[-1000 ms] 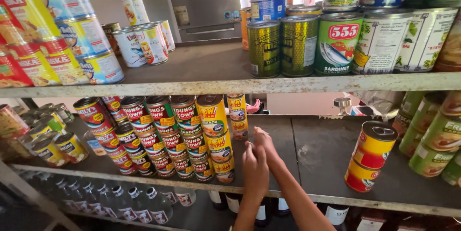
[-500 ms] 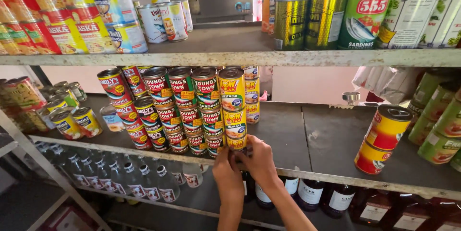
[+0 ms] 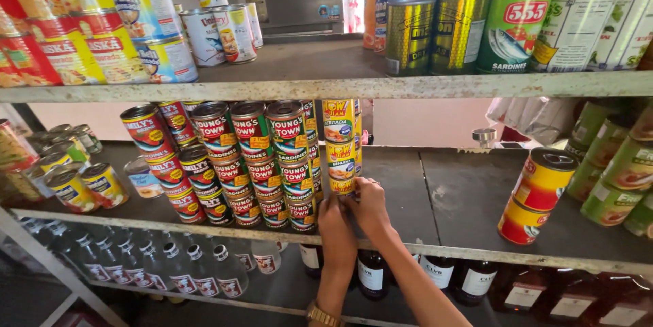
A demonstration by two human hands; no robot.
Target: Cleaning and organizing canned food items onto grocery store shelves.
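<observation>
The middle shelf [image 3: 435,184] of the grey rack carried, left of the yellow stack [image 3: 340,145], four leaning columns of red-labelled cans [image 3: 253,157], three cans showing in each, and well to its right two stacked red-and-yellow cans [image 3: 536,194]. The yellow stack stood three cans high near the shelf's front edge, and both hands met at its bottom can [image 3: 343,186], the left hand [image 3: 335,221] and the right hand [image 3: 369,206] wrapped around it from below. Half a second before, the hands had been lower, under the shelf's front edge.
</observation>
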